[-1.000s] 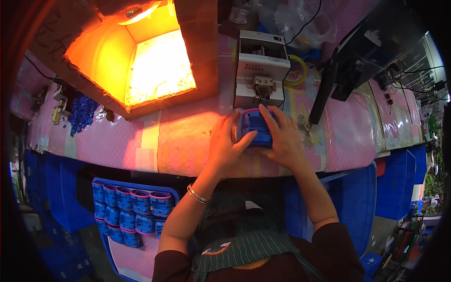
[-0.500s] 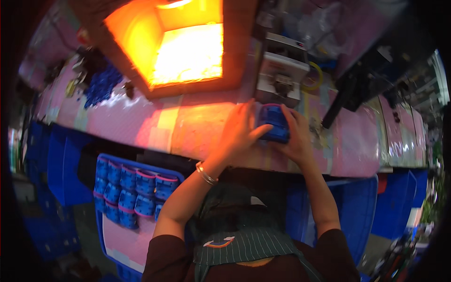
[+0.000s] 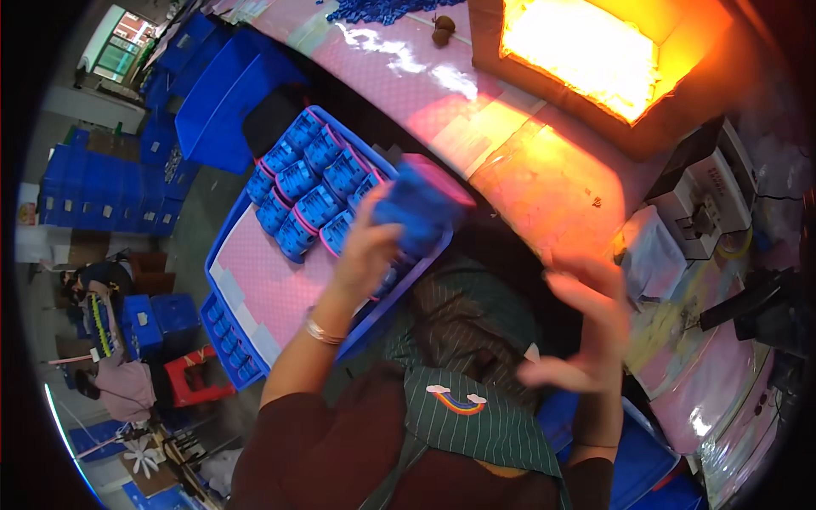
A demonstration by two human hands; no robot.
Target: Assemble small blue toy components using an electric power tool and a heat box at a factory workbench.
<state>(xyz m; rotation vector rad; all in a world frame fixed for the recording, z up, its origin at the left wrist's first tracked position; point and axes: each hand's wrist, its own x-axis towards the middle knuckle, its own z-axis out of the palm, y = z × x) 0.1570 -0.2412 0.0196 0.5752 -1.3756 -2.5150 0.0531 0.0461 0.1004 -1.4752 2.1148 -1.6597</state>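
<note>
A blue, cup-like plastic part (image 3: 415,211) with a pink rim, blurred by motion, is in my left hand (image 3: 365,255). My fingers wrap around its left side, and it hangs above the right edge of a blue tray (image 3: 219,246). Several parts of the same kind (image 3: 299,180) stand packed in rows in the far half of that tray, beside a bare pink sheet (image 3: 263,285). To the right, near the workbench edge, my right hand (image 3: 595,319) holds nothing; its thumb and fingers are spread apart and smeared.
A box glowing orange inside (image 3: 561,93) stands on the pink-covered workbench (image 3: 399,98). Right of it are a small white machine (image 3: 705,208) and a clear plastic bag (image 3: 653,255). Blue bins (image 3: 229,98) stand at the left, and a second tray of parts (image 3: 229,344) sits lower. A person (image 3: 119,391) is farther left.
The view has swung left toward the tray. Both hands were around the blue part by the white machine; now my left hand alone carries it over the tray, and the right has let go.
</note>
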